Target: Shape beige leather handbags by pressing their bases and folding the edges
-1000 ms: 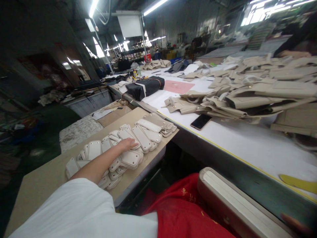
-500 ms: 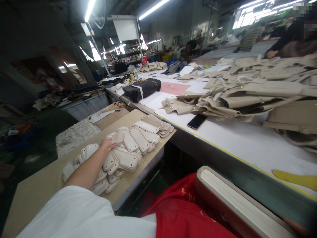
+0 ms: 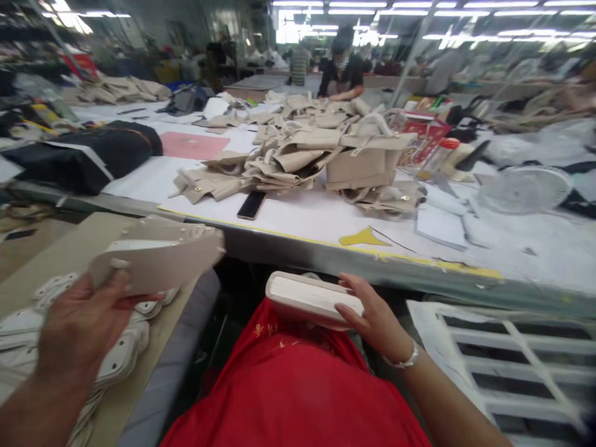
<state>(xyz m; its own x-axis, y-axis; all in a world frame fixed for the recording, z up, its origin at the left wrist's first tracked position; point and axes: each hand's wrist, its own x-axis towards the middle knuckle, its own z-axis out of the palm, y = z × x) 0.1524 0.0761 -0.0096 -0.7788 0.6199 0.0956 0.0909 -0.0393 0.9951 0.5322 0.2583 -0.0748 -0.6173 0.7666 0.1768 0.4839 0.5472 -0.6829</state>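
Note:
A flat beige leather-like panel [image 3: 162, 267] with a rounded end is pinched between the thumb and fingers of my left hand [image 3: 88, 323]. That hand is held above a pile of pale panels [image 3: 121, 357] with metal-rimmed holes. On my red-covered lap rests a thick block [image 3: 302, 297], white along its side with beige edges; I cannot tell what it is. My right hand [image 3: 370, 316] grips its right end, thumb on the white side and fingers over the top edge.
Ahead, a white-covered table [image 3: 209, 214] bears a heap of beige bag pieces [image 3: 298, 155], a phone [image 3: 251, 205], a yellow piece [image 3: 363, 237] and a black bundle [image 3: 93, 155]. A white slatted rack [image 3: 507, 360] stands at right. Another person [image 3: 342, 74] is across the table.
The view has swung to the right. My left hand has risen off the pile with a beige panel in it. My right hand is now plainly visible on the block.

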